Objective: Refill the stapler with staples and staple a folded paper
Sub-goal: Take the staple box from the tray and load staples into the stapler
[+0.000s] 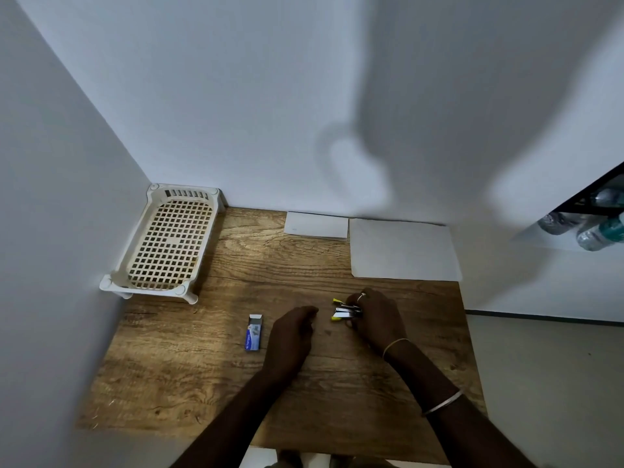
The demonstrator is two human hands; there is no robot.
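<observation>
A small yellow and silver stapler [343,311] lies open on the wooden table [209,373], its two arms spread apart, and my right hand [376,319] grips its rear end. My left hand [293,332] rests just left of it with the fingers curled in; whether it pinches any staples is too small to tell. A small blue staple box [253,333] lies to the left of my left hand with its flap open. A folded white paper [316,225] lies at the table's far edge against the wall.
A larger white sheet [403,248] lies at the far right of the table. A cream plastic mesh tray [167,243] stands at the far left corner. Walls close off the left and back. Plastic bottles [594,228] lie on a shelf to the right.
</observation>
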